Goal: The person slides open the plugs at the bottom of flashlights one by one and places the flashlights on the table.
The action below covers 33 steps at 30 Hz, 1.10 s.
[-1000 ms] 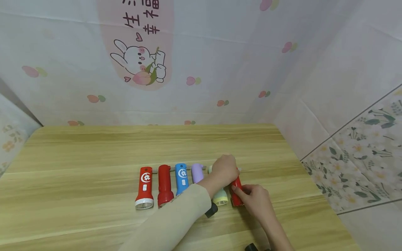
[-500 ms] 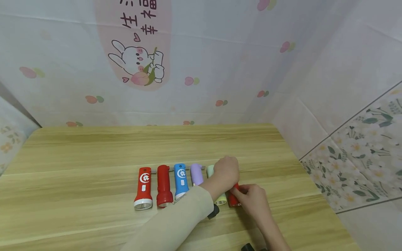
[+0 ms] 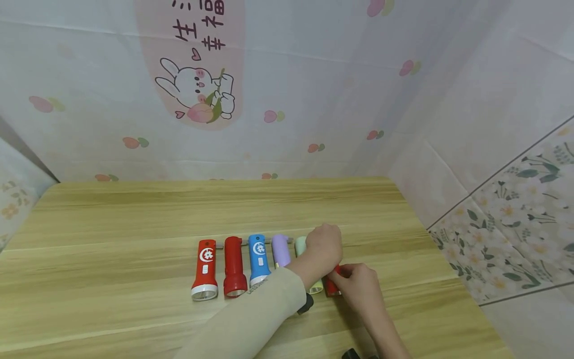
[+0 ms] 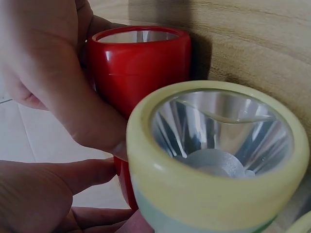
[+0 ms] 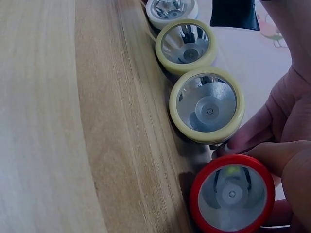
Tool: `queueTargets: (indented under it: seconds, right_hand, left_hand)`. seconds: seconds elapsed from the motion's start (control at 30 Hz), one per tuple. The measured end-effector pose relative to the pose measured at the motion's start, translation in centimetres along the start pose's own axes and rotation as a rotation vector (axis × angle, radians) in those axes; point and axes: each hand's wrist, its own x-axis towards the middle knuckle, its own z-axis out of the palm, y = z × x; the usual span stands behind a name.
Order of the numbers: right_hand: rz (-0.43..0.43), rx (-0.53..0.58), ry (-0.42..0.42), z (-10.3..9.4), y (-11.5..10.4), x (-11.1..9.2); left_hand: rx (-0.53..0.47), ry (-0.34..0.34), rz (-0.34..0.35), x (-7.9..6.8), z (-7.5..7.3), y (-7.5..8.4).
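A red flashlight (image 3: pixel 332 287) lies at the right end of a row, its lens toward the person. My right hand (image 3: pixel 360 286) grips it near the head, the thumb (image 5: pixel 277 156) along its side in the right wrist view. My left hand (image 3: pixel 324 248), reaching over from the left, holds the tail part of that flashlight; its fingertips (image 4: pixel 95 174) touch the red body in the left wrist view. Close beside it lies a pale green flashlight with a yellow rim (image 4: pixel 218 194), partly hidden by my left hand. What the left fingers do at the tail is hidden in the head view.
Left along the row lie a purple flashlight (image 3: pixel 281 249), a blue one (image 3: pixel 258 257), a dark red one (image 3: pixel 234 267) and a red one with a white rim (image 3: pixel 205 271). Small metal tabs stick out sideways near their tails. The wooden table (image 3: pixel 134 214) meets a patterned curtain behind.
The red flashlight and my right hand have shifted slightly left, toward the green flashlight. My left hand has moved a little right and now covers more of the red flashlight.
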Motion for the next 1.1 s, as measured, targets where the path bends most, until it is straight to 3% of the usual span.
queueTargets:
  seconds: [0.33, 0.57, 0.83, 1.1]
  right_hand:
    - [-0.026, -0.029, 0.004, 0.3, -0.1, 0.1]
    - [-0.015, -0.010, -0.019, 0.4, -0.1, 0.2]
    - [-0.037, -0.008, -0.011, 0.2, -0.1, 0.1]
    - [-0.005, -0.041, -0.027, -0.5, 0.0, -0.2]
  left_hand:
    - [-0.015, -0.019, -0.020, -0.2, -0.7, -0.4]
    - [-0.137, -0.010, 0.025, -0.9, -1.6, -1.6]
    - [-0.244, 0.105, 0.193, -3.5, -2.8, -5.1]
    - [-0.286, 0.145, 0.241, -6.9, -5.1, -8.9]
